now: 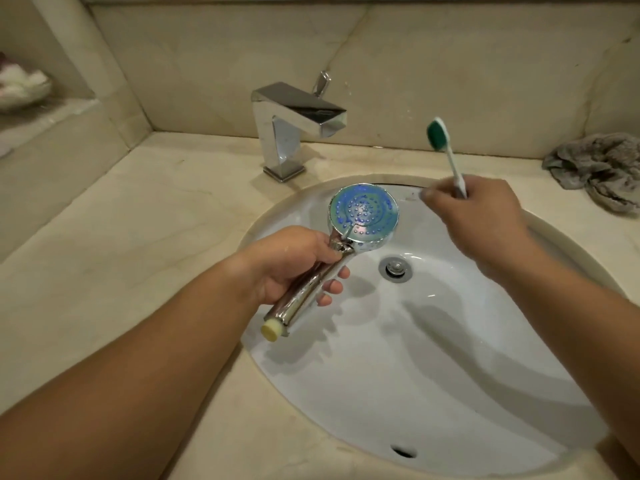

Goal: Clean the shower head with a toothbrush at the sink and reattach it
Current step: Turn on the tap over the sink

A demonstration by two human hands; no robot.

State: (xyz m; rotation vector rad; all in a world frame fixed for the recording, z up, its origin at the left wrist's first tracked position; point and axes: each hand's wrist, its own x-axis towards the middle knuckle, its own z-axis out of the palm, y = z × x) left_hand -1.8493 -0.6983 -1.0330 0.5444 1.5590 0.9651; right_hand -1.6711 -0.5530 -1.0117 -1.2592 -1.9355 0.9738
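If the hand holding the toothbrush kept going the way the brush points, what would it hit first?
The right hand holds the toothbrush with its bristle end aimed up and away, toward the back wall. Nothing seems to lie between, so the wall would likely come first, to the right of the tap. Depth is hard to judge here.

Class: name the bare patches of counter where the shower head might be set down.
Bare counter lies left of the sink, before the faucet. The right corner is crowded by a rag. Both hands hover over the basin.

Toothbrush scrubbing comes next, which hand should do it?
Right. The right hand already grips the toothbrush, raised beside the shower head, while the left hand holds its handle.
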